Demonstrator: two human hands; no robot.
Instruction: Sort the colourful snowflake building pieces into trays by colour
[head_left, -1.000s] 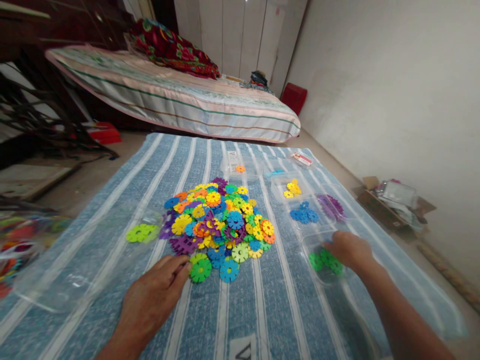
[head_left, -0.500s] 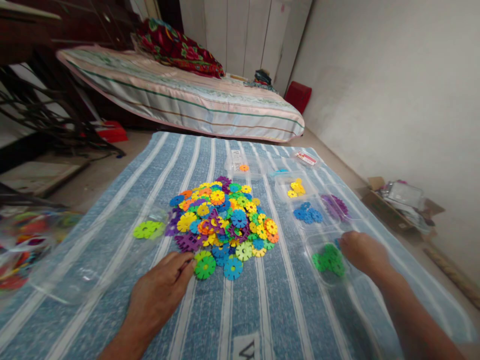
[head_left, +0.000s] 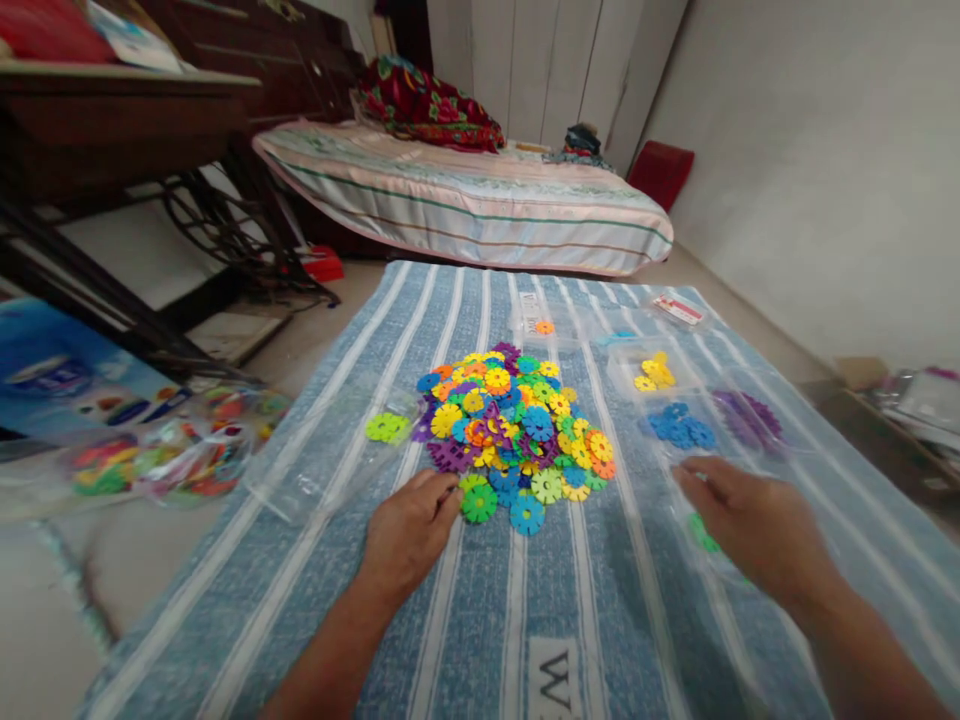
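A heap of flower-shaped plastic discs (head_left: 517, 420) in several colours lies mid-table. At its near left edge is my left hand (head_left: 412, 520), thumb and forefinger pinched beside a green disc (head_left: 478, 503); what the pinch holds, if anything, is hidden. My right hand (head_left: 757, 520) hovers over a clear tray with green discs (head_left: 703, 532), largely covering it. Its fingers are closed together, and I cannot make out anything in them. Just beyond it lie blue discs (head_left: 681, 427) in another clear tray.
Further clear trays hold yellow discs (head_left: 656, 372), purple discs (head_left: 750, 418) and an orange disc (head_left: 544, 327). Left of the heap, light-green discs (head_left: 388, 428) lie by a clear plastic bag (head_left: 322, 470). A striped cloth (head_left: 360, 640) covers the table; a bed (head_left: 480, 205) stands behind.
The view has turned left, so things sit further right. My right hand has shifted left relative to the trays, now covering the green discs. My left hand stays at the heap's edge.
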